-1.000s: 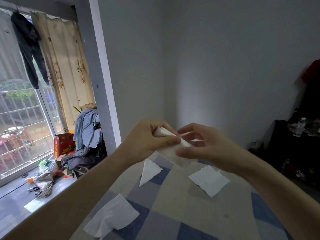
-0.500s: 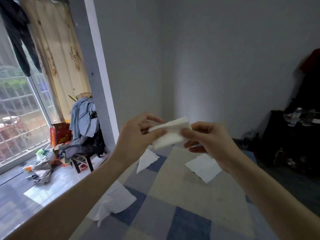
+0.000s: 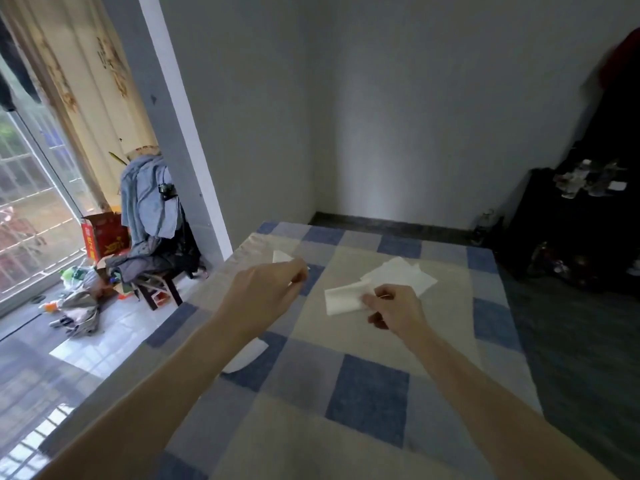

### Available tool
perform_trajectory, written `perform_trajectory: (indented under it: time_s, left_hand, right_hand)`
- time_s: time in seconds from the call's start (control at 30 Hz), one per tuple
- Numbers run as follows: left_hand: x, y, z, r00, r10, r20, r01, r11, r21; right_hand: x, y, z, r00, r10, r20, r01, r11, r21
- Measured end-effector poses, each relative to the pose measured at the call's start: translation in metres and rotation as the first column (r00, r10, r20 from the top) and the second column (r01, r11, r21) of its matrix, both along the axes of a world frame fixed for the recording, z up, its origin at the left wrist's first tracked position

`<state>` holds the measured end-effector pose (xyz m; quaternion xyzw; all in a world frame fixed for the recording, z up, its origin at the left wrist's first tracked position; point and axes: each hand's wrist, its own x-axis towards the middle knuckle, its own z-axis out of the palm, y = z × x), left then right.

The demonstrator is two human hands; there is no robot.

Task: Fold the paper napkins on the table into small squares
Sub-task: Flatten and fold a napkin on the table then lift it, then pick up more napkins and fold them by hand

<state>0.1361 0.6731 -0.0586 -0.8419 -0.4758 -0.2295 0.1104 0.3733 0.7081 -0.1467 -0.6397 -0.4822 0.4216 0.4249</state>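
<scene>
The small white folded paper napkin (image 3: pixel 344 299) is held above the middle of the checked blue, grey and beige tablecloth (image 3: pixel 367 386), pinched at its right edge between the thumb and fingertips of the right hand (image 3: pixel 396 311). The left hand (image 3: pixel 265 294) is just to its left, apart from it, fingers curled loosely inward; whether they touch or hold anything cannot be told. Just beyond the left hand's fingertips a white triangular napkin piece (image 3: pixel 282 257) lies on the cloth, partly hidden by the hand. Behind the held napkin, near the right hand, a flat white unfolded napkin (image 3: pixel 403 276) rests on a beige square. Another white napkin (image 3: pixel 247 353) shows under the left forearm at the table's left side.

Left of the table stands a grey pillar with a white edge (image 3: pixel 173 109). Beside it a dark wooden stool (image 3: pixel 159 289) carries piled blue and grey clothes (image 3: pixel 149 202). A red cardboard box (image 3: pixel 104 233) bears yellow printing, too blurred to read. A patterned cream curtain (image 3: pixel 86 81) hangs by the barred window (image 3: pixel 27 220). At right, a dark cabinet (image 3: pixel 568 233) holds small bottles.
</scene>
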Motion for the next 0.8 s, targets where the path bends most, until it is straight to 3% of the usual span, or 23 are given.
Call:
perform_trajectory:
  time_s: [0.13, 0.23, 0.33, 0.4, 0.5, 0.57, 0.63, 0.7, 0.8]
  left_hand:
    - [0.0, -0.008, -0.004, 0.967, 0.028, -0.255, 0.005, 0.992, 0.127]
    - [-0.005, -0.011, -0.008, 0.943, 0.007, -0.333, 0.048, 0.987, 0.156]
    - [-0.01, -0.012, -0.01, 0.933, 0.039, -0.359, 0.009, 0.991, 0.13]
    - [-0.011, -0.011, -0.015, 0.931, 0.047, -0.363, -0.015, 0.996, 0.092]
    - [-0.013, -0.01, -0.024, 0.934, 0.049, -0.354, -0.038, 0.999, 0.038]
    - [-0.013, -0.007, -0.031, 0.944, 0.032, -0.33, -0.029, 1.0, 0.012]
    - [-0.01, -0.004, -0.034, 0.95, 0.016, -0.313, -0.016, 1.0, 0.002]
    - [-0.006, -0.001, -0.035, 0.952, 0.003, -0.305, -0.003, 1.0, 0.001]
    - [-0.002, 0.003, -0.034, 0.946, 0.002, -0.325, -0.001, 1.0, 0.001]
  right_hand:
    - [-0.004, -0.016, -0.073, 0.996, -0.094, 0.007, 0.094, 0.986, -0.134]
    - [0.002, -0.033, -0.116, 0.984, -0.17, 0.061, 0.179, 0.956, -0.233]
    - [0.011, -0.049, -0.154, 0.989, -0.111, 0.096, 0.14, 0.907, -0.398]
    - [0.02, -0.058, -0.173, 0.963, -0.001, 0.269, 0.131, 0.876, -0.465]
    - [0.031, -0.071, -0.176, 0.799, 0.162, 0.579, 0.113, 0.906, -0.409]
    - [0.032, -0.079, -0.176, 0.624, 0.235, 0.745, 0.072, 0.933, -0.354]
    - [0.034, -0.081, -0.18, 0.459, 0.307, 0.834, -0.124, 0.952, -0.281]
    - [0.034, -0.079, -0.187, 0.278, 0.341, 0.898, -0.335, 0.91, -0.242]
    - [0.031, -0.078, -0.182, 0.246, 0.465, 0.851, -0.435, 0.837, -0.332]
